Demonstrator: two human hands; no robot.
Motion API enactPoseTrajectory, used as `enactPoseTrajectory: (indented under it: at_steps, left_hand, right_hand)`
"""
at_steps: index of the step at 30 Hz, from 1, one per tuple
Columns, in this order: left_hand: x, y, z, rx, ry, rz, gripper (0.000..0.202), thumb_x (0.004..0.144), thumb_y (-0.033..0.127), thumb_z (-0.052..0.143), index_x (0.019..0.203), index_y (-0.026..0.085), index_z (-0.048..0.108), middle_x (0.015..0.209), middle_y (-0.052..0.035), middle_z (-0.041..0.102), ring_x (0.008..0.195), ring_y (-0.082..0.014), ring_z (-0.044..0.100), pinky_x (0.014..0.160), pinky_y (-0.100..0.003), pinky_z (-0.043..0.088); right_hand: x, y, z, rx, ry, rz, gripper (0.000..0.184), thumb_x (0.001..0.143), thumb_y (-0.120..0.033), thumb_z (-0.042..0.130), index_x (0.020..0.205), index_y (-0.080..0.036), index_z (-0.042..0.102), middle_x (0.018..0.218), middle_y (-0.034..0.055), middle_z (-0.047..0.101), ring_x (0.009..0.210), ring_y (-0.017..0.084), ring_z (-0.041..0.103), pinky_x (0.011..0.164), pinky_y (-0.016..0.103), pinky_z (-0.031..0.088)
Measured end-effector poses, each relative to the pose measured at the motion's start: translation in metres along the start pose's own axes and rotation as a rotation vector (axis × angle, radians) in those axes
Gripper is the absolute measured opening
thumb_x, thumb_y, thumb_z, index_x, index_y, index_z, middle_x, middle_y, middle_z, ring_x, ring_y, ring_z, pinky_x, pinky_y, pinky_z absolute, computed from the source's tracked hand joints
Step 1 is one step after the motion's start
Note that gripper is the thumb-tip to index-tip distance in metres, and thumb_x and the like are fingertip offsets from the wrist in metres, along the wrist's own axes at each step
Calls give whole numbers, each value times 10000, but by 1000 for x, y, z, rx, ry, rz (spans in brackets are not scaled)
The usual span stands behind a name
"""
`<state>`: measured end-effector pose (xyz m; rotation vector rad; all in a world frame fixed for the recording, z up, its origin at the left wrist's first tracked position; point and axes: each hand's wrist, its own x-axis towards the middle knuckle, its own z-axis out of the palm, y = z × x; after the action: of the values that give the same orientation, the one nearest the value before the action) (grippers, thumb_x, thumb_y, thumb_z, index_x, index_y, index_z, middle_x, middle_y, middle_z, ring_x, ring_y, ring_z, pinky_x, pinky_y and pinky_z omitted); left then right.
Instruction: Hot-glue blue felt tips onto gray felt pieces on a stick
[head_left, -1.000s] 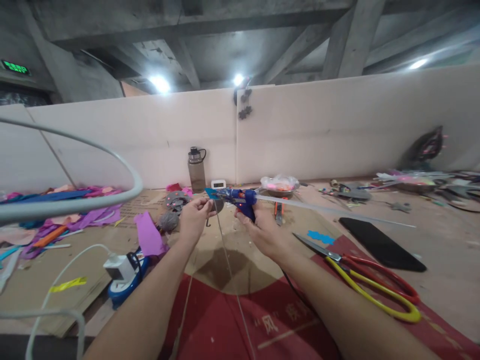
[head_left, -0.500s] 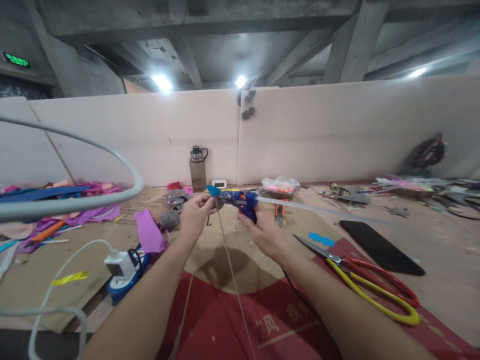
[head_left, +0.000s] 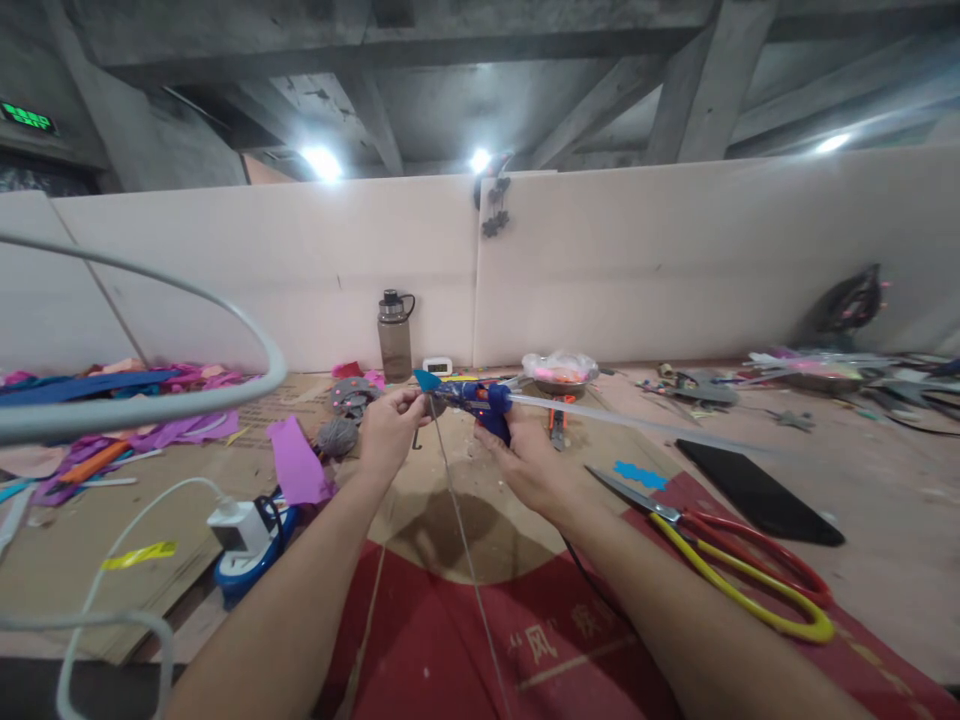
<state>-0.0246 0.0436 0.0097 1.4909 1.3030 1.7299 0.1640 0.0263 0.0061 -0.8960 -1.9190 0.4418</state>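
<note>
Mid-frame, I had the right hand (head_left: 526, 466) around a stiff-looking glue gun (head_left: 487, 398), safest by its handle (head_left: 498, 426); the left hand (head_left: 387, 432) pinched a blue piece (head_left: 427, 380), probably soft felt.

Bright lamps (head_left: 321, 163) shine among grey concrete beams (head_left: 247, 45) above a pale partition (head_left: 630, 260)
</note>
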Motion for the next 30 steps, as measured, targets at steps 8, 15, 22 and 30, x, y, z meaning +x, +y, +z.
enactPoseTrajectory:
  at_steps: [8, 15, 22, 30]
  left_hand:
    - [0, 1, -1, -49, 18, -47, 208, 664, 344, 648, 748, 159, 690, 740, -35, 672, 670, -164, 635, 625, -293, 541]
    - [1, 3, 2, -73, 32, -88, 143, 633, 282, 677, 714, 165, 694, 690, -19, 670, 619, -153, 627, 602, -274, 537]
    - [0, 2, 0, -62, 14, -46, 211, 667, 344, 651, 733, 146, 681, 717, -34, 663, 647, -152, 627, 619, -288, 546]
    - [0, 3, 0, -152, 23, -91, 241, 629, 366, 684, 718, 143, 672, 710, -26, 644, 630, -120, 604, 640, -272, 547]
  right_hand:
    - [1, 2, 0, 9, -5, 0, 314, 850, -330, 440, 1122, -187, 504, 1012, 99, 608, 906, 238, 551, 812, 391, 413]
    - [1, 1, -1, 3, -17, -8, 310, 850, -330, 438, 1112, -185, 517, 1015, 103, 611, 918, 243, 551, 818, 397, 412]
    - [1, -2, -3, -4, -21, 33, 322, 846, -327, 439, 1123, -177, 503, 977, 100, 620, 863, 235, 558, 781, 382, 420]
    - [1, 4, -2, -9, 11, 10, 319, 843, -336, 440, 1123, -194, 500, 990, 96, 612, 893, 244, 555, 792, 389, 417]
